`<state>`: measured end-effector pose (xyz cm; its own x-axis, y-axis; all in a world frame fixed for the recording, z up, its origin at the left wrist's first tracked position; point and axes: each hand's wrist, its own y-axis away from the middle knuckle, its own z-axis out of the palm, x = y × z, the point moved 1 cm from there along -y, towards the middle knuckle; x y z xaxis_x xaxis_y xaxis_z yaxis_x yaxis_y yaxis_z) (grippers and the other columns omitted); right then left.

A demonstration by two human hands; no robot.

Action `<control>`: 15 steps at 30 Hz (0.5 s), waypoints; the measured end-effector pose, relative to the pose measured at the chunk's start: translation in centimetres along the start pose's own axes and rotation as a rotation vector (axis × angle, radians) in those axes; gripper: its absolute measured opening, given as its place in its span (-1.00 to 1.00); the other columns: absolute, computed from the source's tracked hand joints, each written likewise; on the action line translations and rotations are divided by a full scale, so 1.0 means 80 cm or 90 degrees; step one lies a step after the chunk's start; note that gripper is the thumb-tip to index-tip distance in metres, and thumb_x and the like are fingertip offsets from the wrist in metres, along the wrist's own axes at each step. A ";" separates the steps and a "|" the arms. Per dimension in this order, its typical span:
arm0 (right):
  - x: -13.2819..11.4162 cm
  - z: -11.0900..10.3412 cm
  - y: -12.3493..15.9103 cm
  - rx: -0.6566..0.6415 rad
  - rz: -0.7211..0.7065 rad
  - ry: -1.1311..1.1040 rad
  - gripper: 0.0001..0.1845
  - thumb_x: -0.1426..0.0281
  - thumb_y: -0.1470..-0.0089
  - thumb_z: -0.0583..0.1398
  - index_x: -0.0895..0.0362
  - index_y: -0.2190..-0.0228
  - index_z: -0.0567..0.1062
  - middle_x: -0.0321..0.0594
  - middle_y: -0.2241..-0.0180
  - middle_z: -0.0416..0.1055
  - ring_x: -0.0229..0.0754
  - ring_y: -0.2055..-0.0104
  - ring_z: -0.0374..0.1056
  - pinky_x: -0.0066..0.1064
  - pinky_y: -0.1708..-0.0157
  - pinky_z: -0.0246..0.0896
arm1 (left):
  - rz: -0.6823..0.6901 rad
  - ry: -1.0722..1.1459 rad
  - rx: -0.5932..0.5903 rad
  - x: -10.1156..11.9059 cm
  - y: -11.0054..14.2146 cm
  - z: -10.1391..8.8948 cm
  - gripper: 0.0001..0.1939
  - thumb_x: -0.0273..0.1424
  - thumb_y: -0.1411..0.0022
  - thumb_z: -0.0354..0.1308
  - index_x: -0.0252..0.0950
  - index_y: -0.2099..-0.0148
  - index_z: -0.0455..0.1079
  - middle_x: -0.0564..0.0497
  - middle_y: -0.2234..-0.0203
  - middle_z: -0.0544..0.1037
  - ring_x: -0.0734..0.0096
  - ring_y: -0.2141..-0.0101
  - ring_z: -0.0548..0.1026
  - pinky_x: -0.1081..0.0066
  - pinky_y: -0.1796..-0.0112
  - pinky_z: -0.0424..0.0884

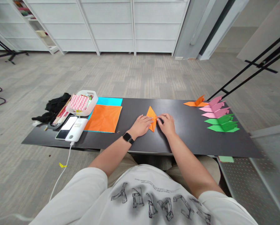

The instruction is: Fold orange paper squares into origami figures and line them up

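A folded piece of orange paper (150,113), kite-shaped with pointed ends, lies on the dark table in front of me. My left hand (142,124) rests on its left side, fingers stretched out and flat, covering part of it. At the paper's right corner, my right hand (166,124) pinches the edge between thumb and fingertips. To the left sits a stack of orange paper sheets (104,118), with blue sheets (110,101) showing beneath. Folded paper birds stand in a row on the right: an orange one (197,102), several pink ones (215,107) and green ones (223,125).
On the table's left are a white basket (94,101), a black pencil case (53,125), black cloth (57,103), a phone (66,127) and a white power bank (77,131) with a cable. A black metal stand (247,67) rises beyond the right end.
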<state>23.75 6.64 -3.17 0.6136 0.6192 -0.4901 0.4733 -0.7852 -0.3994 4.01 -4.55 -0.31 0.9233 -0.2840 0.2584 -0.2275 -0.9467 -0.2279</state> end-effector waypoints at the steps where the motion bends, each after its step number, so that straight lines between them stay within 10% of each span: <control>1: -0.002 0.000 0.001 -0.005 -0.013 0.006 -0.76 0.28 -0.32 0.24 -0.02 0.08 0.70 -0.07 -0.07 0.54 0.11 -0.17 0.38 0.01 -0.23 0.24 | -0.001 -0.003 0.001 0.000 0.000 0.001 -0.59 -0.41 -0.54 0.02 -0.12 -0.31 0.51 -0.01 -0.34 0.51 0.16 -0.32 0.41 -0.06 -0.42 0.15; 15: 0.000 -0.007 0.004 -0.099 -0.041 0.046 -0.58 0.17 -0.21 0.37 -0.04 -0.08 0.68 -0.07 -0.16 0.51 0.16 -0.21 0.38 0.06 -0.29 0.25 | -0.034 0.002 0.023 -0.002 0.001 0.005 -0.59 -0.28 -0.60 -0.04 -0.05 -0.30 0.52 0.02 -0.34 0.52 0.19 -0.30 0.42 -0.08 -0.42 0.13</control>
<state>24.27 6.40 -2.86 0.6202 0.6699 -0.4082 0.6012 -0.7401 -0.3013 3.94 -4.49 -0.74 0.9330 -0.2341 0.2733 -0.1669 -0.9543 -0.2478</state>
